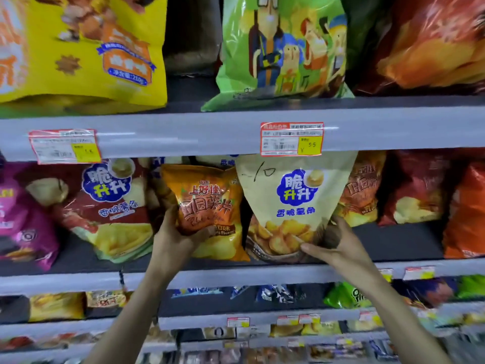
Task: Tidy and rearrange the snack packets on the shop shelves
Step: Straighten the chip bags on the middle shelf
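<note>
On the middle shelf (409, 243), my left hand (174, 236) grips an orange crisp packet (207, 203) at its lower left edge. My right hand (334, 246) holds the lower right corner of a cream packet (294, 203) with a blue logo and "-10" handwritten on it. The two packets stand side by side, touching. Behind the cream one, another orange packet (363, 190) shows partly.
A red and yellow packet (110, 208) and a magenta one (23, 219) lie left; dark red packets (417, 190) stand right. Yellow (86, 48), green (283, 48) and red (433, 43) bags fill the shelf above. Price labels (291, 139) hang on the shelf edge. Lower shelves hold several small packets.
</note>
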Demonstrator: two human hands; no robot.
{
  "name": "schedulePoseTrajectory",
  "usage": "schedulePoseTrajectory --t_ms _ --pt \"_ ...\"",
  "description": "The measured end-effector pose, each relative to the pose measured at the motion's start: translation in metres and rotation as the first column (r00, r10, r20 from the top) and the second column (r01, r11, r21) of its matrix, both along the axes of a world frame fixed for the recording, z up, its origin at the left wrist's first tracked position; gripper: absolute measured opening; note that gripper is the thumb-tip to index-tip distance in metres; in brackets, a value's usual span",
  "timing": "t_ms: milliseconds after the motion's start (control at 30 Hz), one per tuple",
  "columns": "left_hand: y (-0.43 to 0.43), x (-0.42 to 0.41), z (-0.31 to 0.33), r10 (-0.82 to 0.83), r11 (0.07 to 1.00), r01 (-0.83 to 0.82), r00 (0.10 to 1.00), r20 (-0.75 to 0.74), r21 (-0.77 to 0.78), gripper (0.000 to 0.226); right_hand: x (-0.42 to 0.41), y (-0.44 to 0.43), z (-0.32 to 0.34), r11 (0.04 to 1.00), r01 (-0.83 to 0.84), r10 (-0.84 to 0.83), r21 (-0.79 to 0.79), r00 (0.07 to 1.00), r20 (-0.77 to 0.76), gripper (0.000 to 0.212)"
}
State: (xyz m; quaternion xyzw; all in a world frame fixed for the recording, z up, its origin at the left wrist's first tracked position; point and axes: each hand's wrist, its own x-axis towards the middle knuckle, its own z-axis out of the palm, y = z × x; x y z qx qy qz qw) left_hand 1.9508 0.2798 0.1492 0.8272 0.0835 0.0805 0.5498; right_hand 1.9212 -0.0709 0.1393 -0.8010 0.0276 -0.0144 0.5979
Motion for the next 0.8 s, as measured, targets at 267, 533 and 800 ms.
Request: schedulePoseTrajectory --t_ms 267,533,800 --pt "-0.027 -0.047 0.002 0.221 0.975 -0.223 0.959 0.175 -0.010 0.091 0.008 -0.017 -0.019 0.995 -0.081 0.083 -0.065 0.996 0.017 0.064" --pt "-0.009 -0.110 -0.003 0.479 0.877 -0.467 0.841 0.252 -0.109 0.086 0.012 0.002 -0.021 0.985 -0.145 0.148 -0.091 0.988 0.033 0.068" --pt "0.057 -0.145 0.006 0.564 0.826 -0.532 0.791 0.237 -0.186 0.094 0.018 0.078 -0.018 0.954 -0.218 0.234 -0.206 0.971 0.057 0.067"
